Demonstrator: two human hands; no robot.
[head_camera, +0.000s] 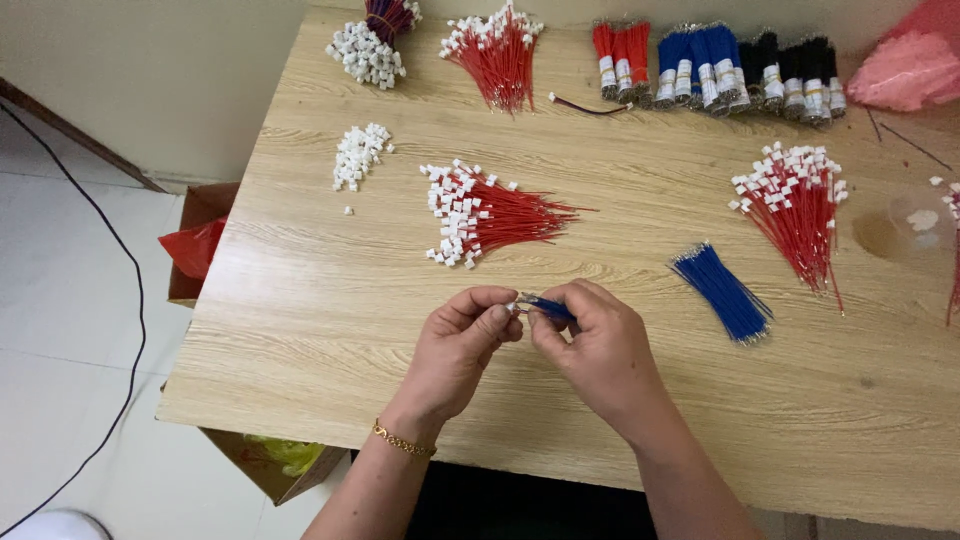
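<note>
Surface: pale wood-grain table (330, 330) against a light wall; white tiled floor at left, with a black cable (135, 300) and cardboard boxes (195, 245).
Item held: short blue wire (545, 306) above the near table edge, long axis roughly left to right, small white connector (514, 307) at its left end.
Left hand (462, 350): fingertips pinched on the connector end.
Right hand (600, 350): fingers closed on the wire.
Surroundings: red wires with white connectors (480, 215) just beyond the hands; loose blue wires (725, 292) to the right; loose white connectors (355, 155); taped bundles (715, 65) at the far edge.
Obstructions: none between hands and piles.
</note>
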